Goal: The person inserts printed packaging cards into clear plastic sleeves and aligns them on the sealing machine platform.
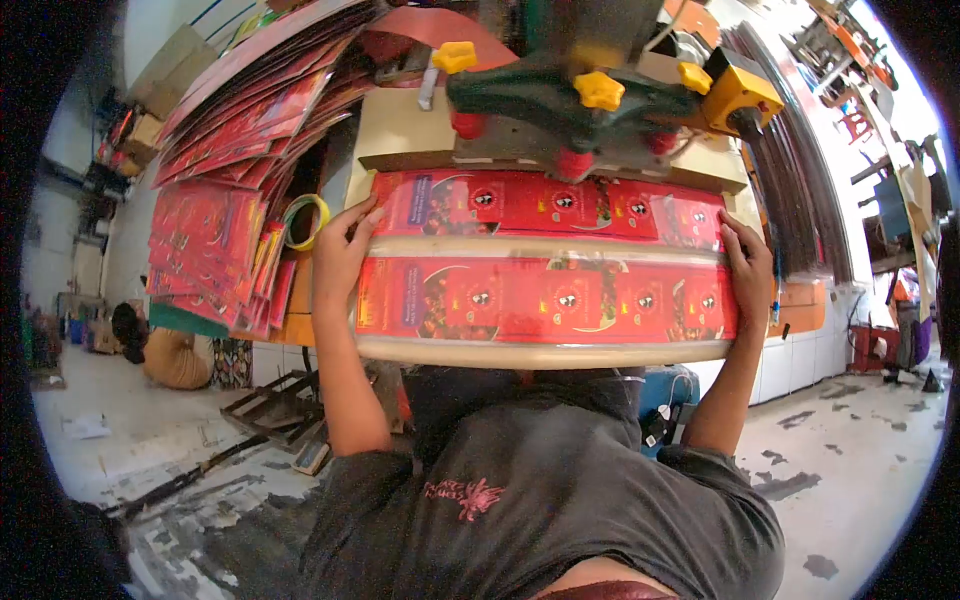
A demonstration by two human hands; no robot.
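Two red printed packaging strips [545,300], glossy and carrying round emblems and food pictures, lie crosswise in front of me with a cream band between them. The far strip [540,208] reaches up to the base of a dark green machine. At its left end, the bent fingers of my left hand [345,245] grip the edge. My right hand [748,262] is closed on the opposite edge in the same way, its thumb side towards the print. Parts of the fingertips on both sides are hidden. Below the near strip runs a rounded cream front edge [540,352].
Over the work stands the green machine frame [540,95] with yellow star knobs [600,90] and red feet. A yellow box [742,97] sits at its right. Stacked red printed packets [205,235] and a tape roll [306,221] are on the left. Dark long sheets [800,190] stand right.
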